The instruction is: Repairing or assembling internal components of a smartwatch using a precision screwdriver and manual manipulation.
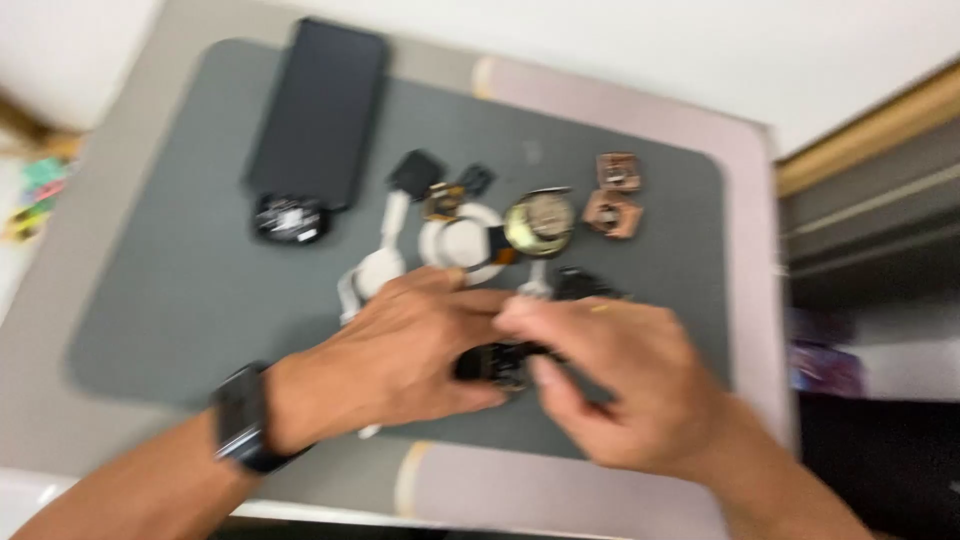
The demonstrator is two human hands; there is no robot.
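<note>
both hands (400, 350) together, fingers (545, 375) pinched

Two bare hands and forearms, blurred by motion, left hand (400, 355) with a dark square-faced smartwatch (240, 415) on a dark band at the wrist, right hand (625, 385) with no ring, band or sleeve to be seen, fingernails short, both arms uncovered
</note>
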